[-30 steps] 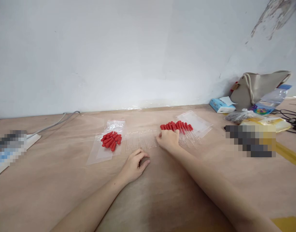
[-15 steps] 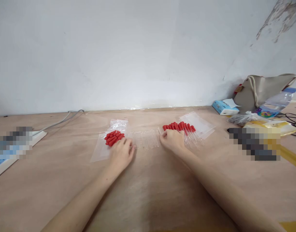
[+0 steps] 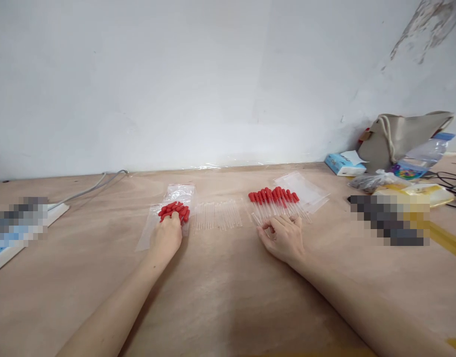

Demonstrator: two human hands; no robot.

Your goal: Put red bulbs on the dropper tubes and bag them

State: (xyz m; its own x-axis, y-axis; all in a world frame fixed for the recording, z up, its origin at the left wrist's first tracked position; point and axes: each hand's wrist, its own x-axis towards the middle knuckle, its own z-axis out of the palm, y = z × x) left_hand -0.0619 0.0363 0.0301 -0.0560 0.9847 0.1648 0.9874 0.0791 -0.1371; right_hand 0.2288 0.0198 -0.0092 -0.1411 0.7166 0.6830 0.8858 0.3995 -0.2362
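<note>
My left hand (image 3: 167, 237) reaches into a pile of red rubber bulbs (image 3: 182, 212) lying on a clear zip bag (image 3: 149, 233). Its fingers are pinched together at one bulb, and the fingertips are partly hidden. My right hand (image 3: 282, 238) pinches a thin clear dropper tube (image 3: 256, 218) that has no bulb on it. Just beyond that hand lie several droppers with red bulbs (image 3: 274, 194) fitted on their far ends, side by side. Between the hands, a row of loose clear dropper tubes (image 3: 217, 215) lies on the table.
More clear bags (image 3: 305, 193) lie behind the droppers. At the right are a blue tissue box (image 3: 345, 163), a beige bag (image 3: 402, 136), a plastic bottle (image 3: 423, 157) and a blurred dark object (image 3: 387, 220). A white power strip (image 3: 30, 235) with a grey cable (image 3: 92, 188) lies left.
My left hand has moved left from the table's middle onto the red bulbs. My right hand has drawn back toward me from the fitted droppers, with a clear tube in its fingers.
</note>
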